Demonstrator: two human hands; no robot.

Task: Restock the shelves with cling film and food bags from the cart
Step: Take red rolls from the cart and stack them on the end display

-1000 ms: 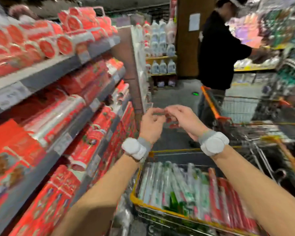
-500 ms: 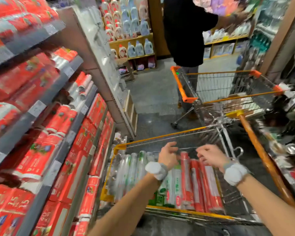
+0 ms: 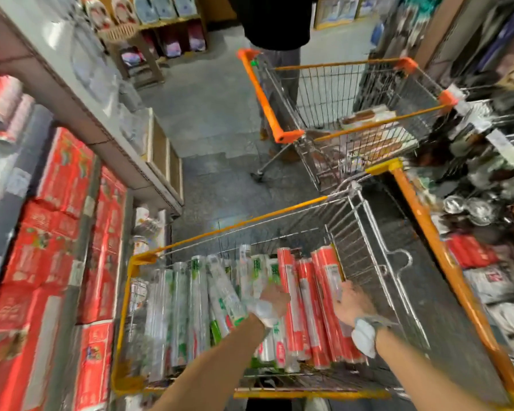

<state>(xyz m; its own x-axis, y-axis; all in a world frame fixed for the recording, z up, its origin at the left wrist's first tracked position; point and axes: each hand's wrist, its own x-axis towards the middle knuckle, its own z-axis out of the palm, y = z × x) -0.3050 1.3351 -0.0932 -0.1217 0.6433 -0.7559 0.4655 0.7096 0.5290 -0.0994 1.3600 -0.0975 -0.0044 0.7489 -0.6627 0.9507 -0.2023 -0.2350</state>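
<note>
The yellow-rimmed wire cart [image 3: 244, 223] stands in front of me, packed with upright rolls. Clear rolls with green labels [image 3: 196, 292] fill its left side and red-labelled rolls [image 3: 306, 292] its right. My left hand [image 3: 275, 295] is down among the rolls where green meets red; its fingers are hidden behind the wrist and blurred. My right hand [image 3: 350, 301] reaches onto the red rolls with fingers stretched toward one, closed on nothing that I can see. The shelves [image 3: 57, 232] to my left hold red packs and boxes.
A second cart with orange corners [image 3: 264, 99] stands just beyond mine, holding flat boxes. A person in dark clothes [image 3: 276, 22] stands behind it. Metal kitchenware [image 3: 481, 209] crowds the racks on the right. Grey floor runs between the shelves and carts.
My view has tilted down toward the cart. Both hands dropped from chest height, where they were together, into the cart and now reach the rolls.
</note>
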